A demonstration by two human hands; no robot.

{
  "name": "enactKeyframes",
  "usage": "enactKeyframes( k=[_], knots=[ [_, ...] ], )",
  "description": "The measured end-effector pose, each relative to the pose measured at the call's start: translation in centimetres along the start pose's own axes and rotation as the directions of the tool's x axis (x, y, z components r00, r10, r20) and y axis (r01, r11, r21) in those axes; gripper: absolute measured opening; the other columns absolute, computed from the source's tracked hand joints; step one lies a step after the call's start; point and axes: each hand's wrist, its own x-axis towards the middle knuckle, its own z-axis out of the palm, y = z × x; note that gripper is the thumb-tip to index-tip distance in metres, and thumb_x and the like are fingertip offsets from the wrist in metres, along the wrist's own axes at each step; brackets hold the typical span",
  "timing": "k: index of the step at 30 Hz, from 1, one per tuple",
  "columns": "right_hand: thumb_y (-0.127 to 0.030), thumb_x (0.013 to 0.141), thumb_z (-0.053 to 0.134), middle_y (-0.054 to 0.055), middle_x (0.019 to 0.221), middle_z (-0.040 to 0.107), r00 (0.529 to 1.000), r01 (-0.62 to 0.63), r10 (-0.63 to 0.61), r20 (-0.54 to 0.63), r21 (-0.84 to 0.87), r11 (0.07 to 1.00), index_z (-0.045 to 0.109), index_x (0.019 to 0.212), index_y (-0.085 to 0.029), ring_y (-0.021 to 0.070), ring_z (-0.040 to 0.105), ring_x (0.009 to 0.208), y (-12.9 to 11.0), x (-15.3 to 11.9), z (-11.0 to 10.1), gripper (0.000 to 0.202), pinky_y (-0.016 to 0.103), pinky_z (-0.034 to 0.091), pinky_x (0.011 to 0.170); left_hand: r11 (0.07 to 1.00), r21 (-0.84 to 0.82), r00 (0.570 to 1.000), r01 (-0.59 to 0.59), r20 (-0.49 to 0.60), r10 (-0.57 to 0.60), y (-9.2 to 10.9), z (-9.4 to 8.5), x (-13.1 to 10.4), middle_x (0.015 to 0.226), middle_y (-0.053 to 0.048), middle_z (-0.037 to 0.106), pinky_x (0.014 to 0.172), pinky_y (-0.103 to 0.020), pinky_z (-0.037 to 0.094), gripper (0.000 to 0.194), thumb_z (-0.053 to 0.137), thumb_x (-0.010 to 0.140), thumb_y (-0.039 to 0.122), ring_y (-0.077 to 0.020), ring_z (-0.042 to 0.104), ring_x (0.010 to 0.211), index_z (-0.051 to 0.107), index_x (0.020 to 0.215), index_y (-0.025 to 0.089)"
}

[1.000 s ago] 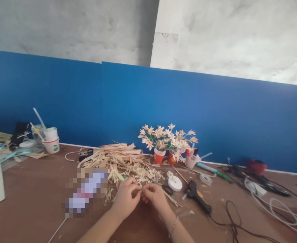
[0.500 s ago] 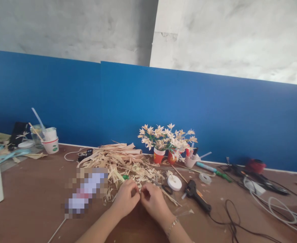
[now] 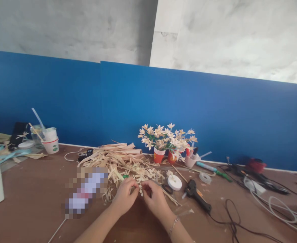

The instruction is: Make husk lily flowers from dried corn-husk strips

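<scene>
My left hand (image 3: pixel 127 196) and my right hand (image 3: pixel 153 197) are close together over the near edge of a pile of pale dried husk strips (image 3: pixel 123 158). On each hand the thumb and fingers are pinched together; whatever lies between the fingertips is too small to make out. Behind them, cream husk flowers (image 3: pixel 160 136) stand in red paper cups (image 3: pixel 159 156). To the right of my right hand lie a white tape roll (image 3: pixel 174 182), partly hidden scissors (image 3: pixel 167 188) and a black glue gun (image 3: pixel 197 196).
A pixelated object (image 3: pixel 86 192) lies left of my hands. White cup (image 3: pixel 51 145) with sticks stands at the back left. Cables (image 3: pixel 233 221), a clear tape roll (image 3: pixel 205 178) and a red object (image 3: pixel 256 165) are on the right. A blue partition (image 3: pixel 128 101) borders the table.
The fingertips of my two hands have moved slightly apart, with my right hand tilted a little differently. The things on the table have not moved.
</scene>
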Motion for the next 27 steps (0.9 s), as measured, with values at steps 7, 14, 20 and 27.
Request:
enactKeyframes(
  k=[7, 14, 20, 27],
  knots=[
    [-0.008, 0.074, 0.046, 0.004, 0.077, 0.061, 0.993, 0.107, -0.104, 0.064, -0.049, 0.993, 0.064, 0.093, -0.019, 0.0152, 0.054, 0.067, -0.55, 0.01, -0.44, 0.029, 0.024, 0.042, 0.061, 0.999, 0.045, 1.000, -0.005, 0.003, 0.005, -0.18, 0.11, -0.08, 0.076, -0.002, 0.057, 0.072, -0.030, 0.041, 0.014, 0.048, 0.073, 0.010, -0.0183, 0.053, 0.079, 0.054, 0.064, 0.019],
    [-0.005, 0.071, 0.046, 0.002, 0.069, 0.056, 0.992, 0.128, -0.124, 0.036, -0.188, 0.974, 0.060, 0.074, -0.018, 0.0140, 0.050, 0.064, -0.45, -0.12, -0.42, 0.019, 0.023, 0.037, 0.060, 0.997, 0.079, 1.000, -0.022, 0.011, 0.021, 0.25, -0.03, -0.20, 0.077, -0.003, 0.057, 0.072, -0.032, 0.041, 0.014, 0.050, 0.075, 0.013, -0.0195, 0.053, 0.080, 0.055, 0.064, 0.019],
    [-0.005, 0.070, 0.047, -0.001, 0.066, 0.054, 0.994, 0.112, -0.113, 0.005, -0.214, 0.970, 0.054, 0.071, -0.018, 0.0122, 0.047, 0.061, 0.02, -0.21, -0.18, 0.014, 0.021, 0.035, 0.057, 0.997, 0.068, 1.000, -0.030, 0.004, 0.030, 0.42, -0.15, -0.10, 0.076, -0.003, 0.057, 0.072, -0.031, 0.042, 0.014, 0.048, 0.074, 0.010, -0.0192, 0.053, 0.078, 0.055, 0.065, 0.019],
    [-0.006, 0.071, 0.047, 0.000, 0.067, 0.055, 0.997, 0.070, -0.075, -0.018, -0.206, 0.976, 0.053, 0.074, -0.018, 0.0132, 0.050, 0.062, 0.21, -0.08, -0.22, 0.013, 0.022, 0.038, 0.057, 0.998, 0.050, 0.999, -0.029, -0.023, 0.030, 0.29, -0.22, 0.00, 0.077, -0.004, 0.057, 0.073, -0.032, 0.043, 0.014, 0.048, 0.076, 0.013, -0.0194, 0.054, 0.079, 0.055, 0.066, 0.019]
  ],
)
